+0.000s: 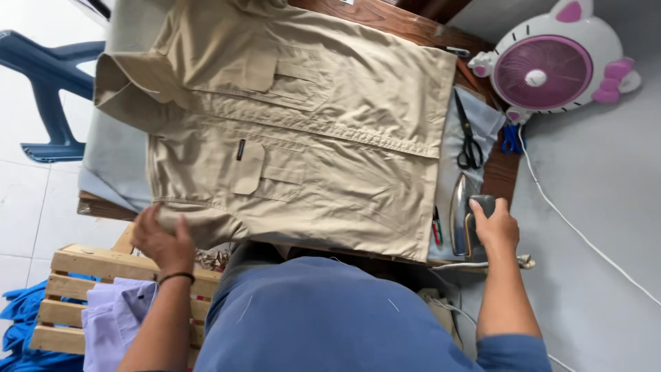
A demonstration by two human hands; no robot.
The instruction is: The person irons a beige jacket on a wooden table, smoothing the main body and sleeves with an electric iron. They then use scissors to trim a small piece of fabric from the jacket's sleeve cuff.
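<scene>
Here, our left hand (163,238) presses flat, fingers spread, on the near sleeve of the khaki shirt (289,124), which lies front-up across the padded table (113,158). Our right hand (497,226) wraps shut around the handle of the iron (463,215), standing at the shirt's hem. Scissors (468,138) lie beyond it, near a pink fan (544,69).

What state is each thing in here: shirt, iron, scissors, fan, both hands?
Beige shirt: spread flat, buttoned, front up.
Iron: resting beside the shirt, handle gripped.
Scissors: closed, lying flat.
Fan: blades blurred; running unclear.
Left hand: pressing shirt edge.
Right hand: closed on the iron.
</scene>
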